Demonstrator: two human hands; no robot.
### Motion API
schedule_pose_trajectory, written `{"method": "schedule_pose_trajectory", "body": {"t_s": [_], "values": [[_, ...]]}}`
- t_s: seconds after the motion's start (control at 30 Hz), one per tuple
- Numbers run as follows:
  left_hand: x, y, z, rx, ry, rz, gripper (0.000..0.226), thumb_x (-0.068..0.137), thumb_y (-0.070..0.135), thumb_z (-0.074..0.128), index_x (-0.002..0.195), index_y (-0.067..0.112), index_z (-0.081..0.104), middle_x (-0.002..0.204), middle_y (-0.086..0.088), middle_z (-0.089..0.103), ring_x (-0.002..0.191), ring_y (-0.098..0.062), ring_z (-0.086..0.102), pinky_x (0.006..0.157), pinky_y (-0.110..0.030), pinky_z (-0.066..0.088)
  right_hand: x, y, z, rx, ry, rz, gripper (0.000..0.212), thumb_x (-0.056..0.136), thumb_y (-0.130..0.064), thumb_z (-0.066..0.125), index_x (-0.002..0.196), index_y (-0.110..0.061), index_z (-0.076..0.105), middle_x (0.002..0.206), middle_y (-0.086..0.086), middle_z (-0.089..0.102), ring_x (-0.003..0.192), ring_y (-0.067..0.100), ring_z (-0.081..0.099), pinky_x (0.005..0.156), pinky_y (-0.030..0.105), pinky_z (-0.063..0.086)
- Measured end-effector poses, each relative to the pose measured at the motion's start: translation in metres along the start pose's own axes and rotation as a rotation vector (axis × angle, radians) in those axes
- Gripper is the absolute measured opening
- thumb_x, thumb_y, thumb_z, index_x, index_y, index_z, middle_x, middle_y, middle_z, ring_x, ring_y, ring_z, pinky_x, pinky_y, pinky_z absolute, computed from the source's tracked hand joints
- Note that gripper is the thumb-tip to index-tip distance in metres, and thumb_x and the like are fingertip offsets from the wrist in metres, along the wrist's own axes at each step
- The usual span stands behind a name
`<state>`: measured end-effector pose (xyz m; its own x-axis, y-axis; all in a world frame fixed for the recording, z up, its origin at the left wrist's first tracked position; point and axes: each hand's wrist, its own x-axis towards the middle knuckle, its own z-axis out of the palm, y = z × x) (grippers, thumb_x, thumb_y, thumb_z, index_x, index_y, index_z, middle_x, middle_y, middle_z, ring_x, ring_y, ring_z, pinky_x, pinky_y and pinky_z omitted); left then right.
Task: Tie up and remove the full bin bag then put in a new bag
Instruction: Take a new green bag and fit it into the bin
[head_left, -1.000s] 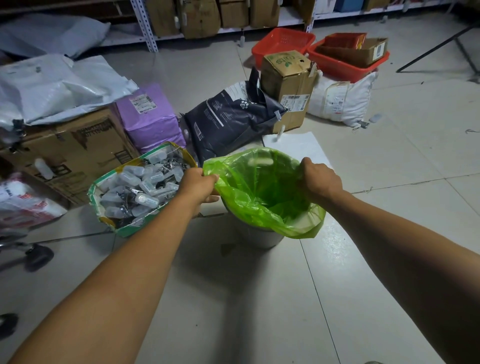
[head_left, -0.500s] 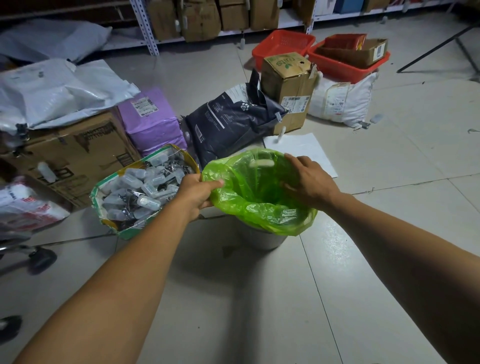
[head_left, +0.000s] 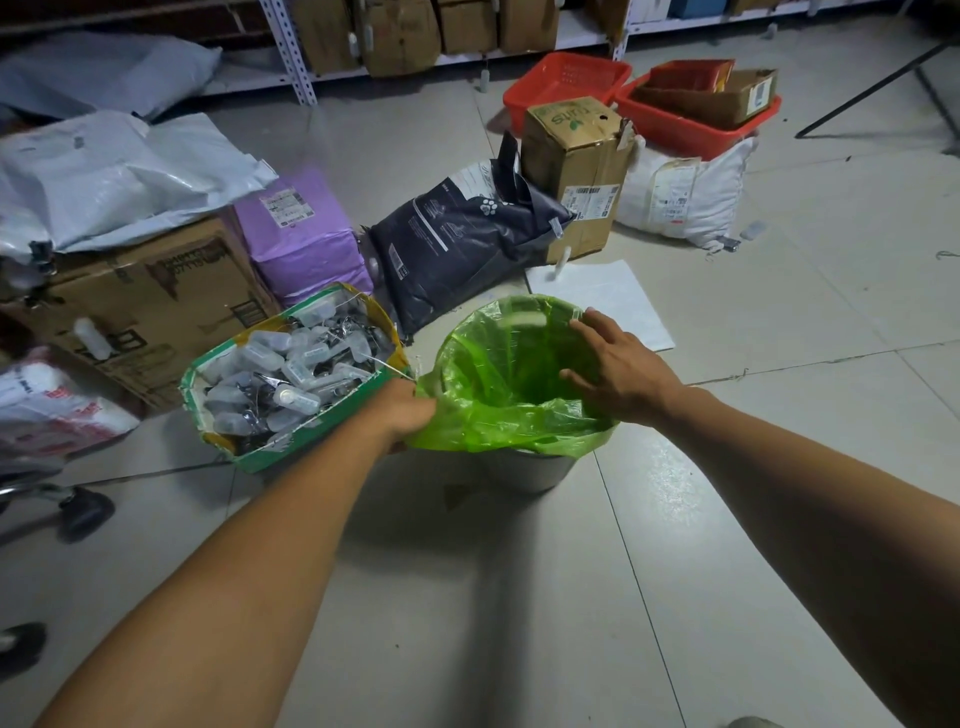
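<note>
- Change: right hand (head_left: 621, 371) has let go of the far-right edge of the green bag (head_left: 498, 395). A sec ago it gripped there; now fingers are spread and straight, over/inside the bag mouth on the right side. Can't tell if they touch the plastic.
- Left hand (head_left: 402, 410) hasn't shifted: fingers curled, pinching the bag's left edge, plastic bunched just right of the grip.
- Bag sits in the bin (head_left: 530, 470), top folded over the rim, mouth open; looks empty.
- Means: prob. new bag going in, right hand about to push the liner down/flatten it. Near the end, I'd judge.
- Floor (head_left: 519, 597): pale glossy tiles, bin stands on it.
- Just left of the grip: green box of small bottles (head_left: 291, 374), nearly touching the bag.
- Beyond: dark sack (head_left: 457, 239), cardboard boxes, red baskets (head_left: 571, 83), shelving at back. Dim storeroom.
</note>
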<state>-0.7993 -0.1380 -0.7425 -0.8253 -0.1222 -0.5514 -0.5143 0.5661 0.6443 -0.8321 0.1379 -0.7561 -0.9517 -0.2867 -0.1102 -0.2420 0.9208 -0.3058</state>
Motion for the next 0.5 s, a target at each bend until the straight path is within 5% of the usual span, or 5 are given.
{"method": "schedule_pose_trajectory", "body": {"t_s": [0.17, 0.23, 0.33, 0.43, 0.5], "values": [[0.001, 0.009, -0.002, -0.445, -0.029, -0.098, 0.006, 0.094, 0.017, 0.056, 0.094, 0.014, 0.061, 0.077, -0.006, 0.066, 0.055, -0.019, 0.064, 0.047, -0.024, 0.053, 0.001, -0.002, 0.001, 0.051, 0.004, 0.030, 0.073, 0.095, -0.050, 0.048, 0.154, -0.018, 0.019, 0.161, 0.010, 0.012, 0.135, 0.040, 0.038, 0.112, 0.045, 0.034], [0.002, 0.008, -0.002, -0.533, -0.085, -0.079, 0.016, 0.092, 0.020, 0.062, 0.106, 0.011, 0.063, 0.088, -0.007, 0.071, 0.065, -0.019, 0.070, 0.059, -0.033, 0.060, -0.001, -0.003, 0.000, 0.031, -0.002, 0.029, 0.072, 0.095, -0.052, 0.047, 0.153, -0.019, 0.020, 0.160, 0.010, 0.012, 0.136, 0.040, 0.035, 0.113, 0.047, 0.033], [0.005, 0.004, 0.000, -0.446, -0.087, 0.020, 0.033, 0.084, 0.017, 0.075, 0.114, 0.012, 0.063, 0.112, -0.011, 0.072, 0.092, -0.024, 0.071, 0.088, -0.046, 0.057, -0.006, -0.004, -0.005, -0.055, -0.004, 0.001, 0.070, 0.094, -0.058, 0.043, 0.152, -0.025, 0.023, 0.160, 0.008, 0.014, 0.138, 0.038, 0.028, 0.112, 0.050, 0.034], [0.010, 0.005, 0.005, -0.383, -0.020, 0.059, 0.025, 0.079, 0.008, 0.078, 0.099, 0.016, 0.065, 0.102, -0.010, 0.074, 0.094, -0.029, 0.072, 0.089, -0.048, 0.056, -0.009, -0.003, -0.010, -0.099, -0.029, -0.043, 0.071, 0.091, -0.060, 0.046, 0.151, -0.027, 0.028, 0.159, 0.007, 0.019, 0.138, 0.036, 0.028, 0.111, 0.048, 0.035], [0.014, 0.010, 0.009, -0.402, 0.024, 0.082, 0.033, 0.080, 0.004, 0.077, 0.110, 0.010, 0.064, 0.106, -0.015, 0.072, 0.093, -0.030, 0.071, 0.086, -0.047, 0.057, -0.010, -0.003, -0.012, -0.057, -0.048, -0.037, 0.072, 0.089, -0.053, 0.056, 0.150, -0.025, 0.031, 0.158, 0.009, 0.021, 0.135, 0.037, 0.031, 0.112, 0.046, 0.034]]}}
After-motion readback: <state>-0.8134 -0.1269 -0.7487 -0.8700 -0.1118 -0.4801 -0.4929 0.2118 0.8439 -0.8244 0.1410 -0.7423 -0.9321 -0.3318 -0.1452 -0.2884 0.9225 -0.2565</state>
